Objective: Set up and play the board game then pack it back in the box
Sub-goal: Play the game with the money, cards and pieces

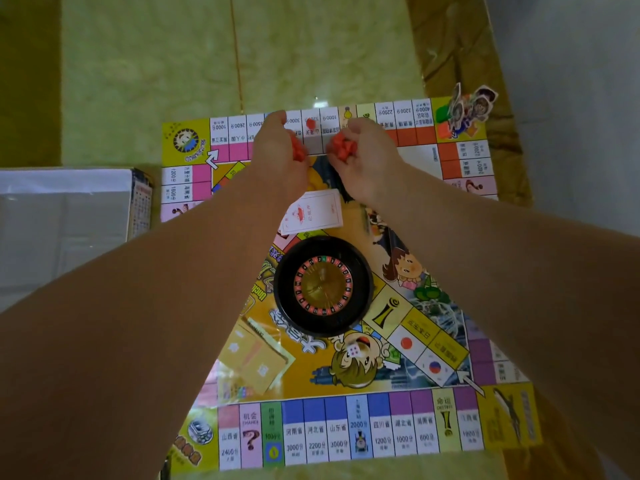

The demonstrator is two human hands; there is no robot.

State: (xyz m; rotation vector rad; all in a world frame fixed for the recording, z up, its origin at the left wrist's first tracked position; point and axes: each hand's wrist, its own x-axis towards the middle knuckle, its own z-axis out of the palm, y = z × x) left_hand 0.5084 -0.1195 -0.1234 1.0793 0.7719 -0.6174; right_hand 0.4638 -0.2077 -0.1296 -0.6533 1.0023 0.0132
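Note:
The game board lies flat on the floor in front of me. Both my arms reach to its far edge. My left hand holds a cluster of small red pieces in curled fingers. My right hand grips another bunch of red pieces. One red piece sits alone on a far-edge square between the hands. A black roulette wheel stands at the board's middle, with a white card deck just beyond it. A white die rests nearer to me.
The open game box lies left of the board. Cut-out character pawns and green and orange pieces stand on the far right corner. A yellow card stack lies on the board's near left. Brown cardboard lies at the right.

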